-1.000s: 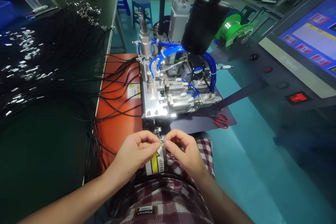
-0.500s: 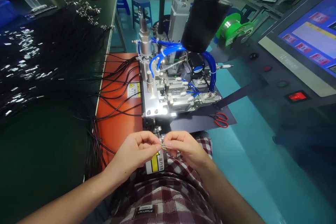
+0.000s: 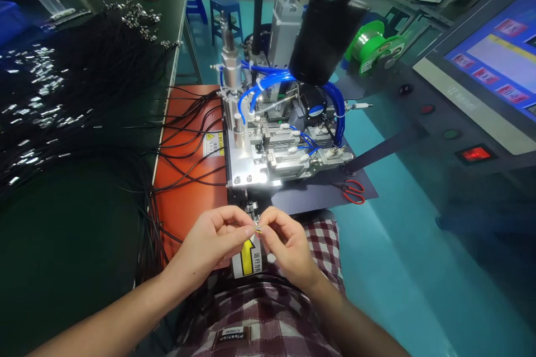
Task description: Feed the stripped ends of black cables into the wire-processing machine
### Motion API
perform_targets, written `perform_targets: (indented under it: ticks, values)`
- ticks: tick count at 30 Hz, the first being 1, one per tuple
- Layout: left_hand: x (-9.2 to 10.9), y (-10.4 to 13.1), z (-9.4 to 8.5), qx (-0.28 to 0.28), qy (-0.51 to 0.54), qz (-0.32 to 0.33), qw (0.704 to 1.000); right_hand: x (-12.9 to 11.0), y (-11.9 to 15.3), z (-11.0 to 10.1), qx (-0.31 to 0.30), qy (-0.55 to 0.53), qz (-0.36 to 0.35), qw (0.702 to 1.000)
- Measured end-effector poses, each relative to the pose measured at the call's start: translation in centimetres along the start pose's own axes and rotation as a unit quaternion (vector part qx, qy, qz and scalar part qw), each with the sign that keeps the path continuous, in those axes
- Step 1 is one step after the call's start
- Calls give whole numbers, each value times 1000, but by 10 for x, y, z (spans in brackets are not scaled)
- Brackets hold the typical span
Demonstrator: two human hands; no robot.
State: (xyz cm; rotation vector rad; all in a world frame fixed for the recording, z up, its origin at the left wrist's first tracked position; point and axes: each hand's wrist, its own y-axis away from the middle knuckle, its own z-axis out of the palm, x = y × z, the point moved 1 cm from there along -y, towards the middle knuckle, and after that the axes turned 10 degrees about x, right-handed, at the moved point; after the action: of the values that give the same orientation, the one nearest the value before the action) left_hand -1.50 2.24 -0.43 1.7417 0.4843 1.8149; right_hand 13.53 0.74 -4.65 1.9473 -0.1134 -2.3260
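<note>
My left hand point(image 3: 224, 234) is closed in a pinch on thin coloured wires point(image 3: 259, 230), whose short ends show between the two hands. From the right, my right hand point(image 3: 288, 242) pinches the same wires, thumb and forefinger together. Both hands are above a white label with a yellow arrow point(image 3: 248, 259), just in front of a small metal fixture point(image 3: 252, 208). Beyond them stands a metal machine point(image 3: 288, 156) with blue air tubes point(image 3: 276, 76). Black cables point(image 3: 196, 148) run from the machine across an orange-red board point(image 3: 192, 206).
Red-handled pliers point(image 3: 354, 191) lie on the dark plate at the right. A large bundle of black cables point(image 3: 96, 67) covers the left table. A control panel with a screen point(image 3: 498, 56) is at the right, and a black nozzle point(image 3: 326, 39) hangs over the machine.
My right hand has moved slightly up and left, with its fingers more bent. My left hand has shifted a little left, still pinching the wires.
</note>
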Motion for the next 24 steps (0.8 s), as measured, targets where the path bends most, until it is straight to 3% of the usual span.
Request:
perform_targets:
  ticks: [3,7,14,17,24]
  values:
    - [-1,-1,-1,-10,3,0,1000,1,-1,1,6,12,-21,1000]
    - [-3,-2,-1,-15,-18,0,1000,-10,-11,-7,-49,62,-62,995]
    - [0,0,3,16,-67,23,997,-34,-24,-19,-134,193,-191,953]
    - [0,0,4,44,-80,38,995,-33,-21,-20,-103,205,-186,955]
    - [-1,0,5,63,-70,40,995,-17,-2,-8,15,182,-101,978]
